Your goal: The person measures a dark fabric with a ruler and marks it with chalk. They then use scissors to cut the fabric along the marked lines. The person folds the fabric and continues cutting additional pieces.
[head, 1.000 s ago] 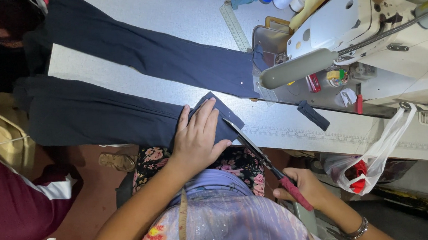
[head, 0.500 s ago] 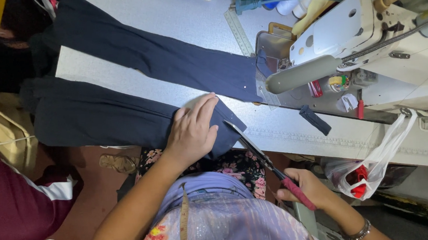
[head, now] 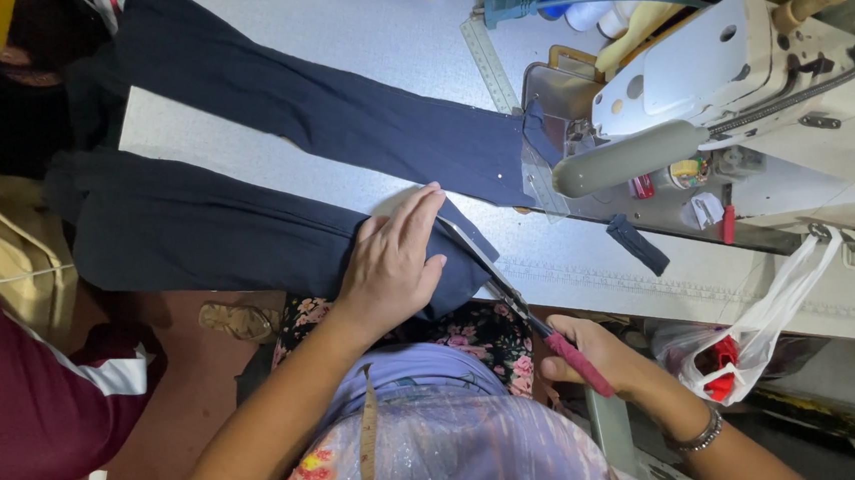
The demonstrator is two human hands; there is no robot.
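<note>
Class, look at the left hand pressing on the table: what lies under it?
Under the left hand lies the dark navy trouser leg on the grey table. The fabric beneath the palm is hidden.

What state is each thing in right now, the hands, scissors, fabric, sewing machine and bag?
Left hand: flat, pressing on the fabric.
Right hand: closed round the scissors' red handle.
Scissors: blades at the fabric's end.
Fabric: dark, spread over the table, draping off its edge.
Sewing machine: fabric lying under its head.
Plastic bag: hanging, open.

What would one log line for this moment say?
left hand: flat on dark navy fabric | right hand: gripping red-handled scissors, blades at fabric edge | grey sewing machine: beside
</note>
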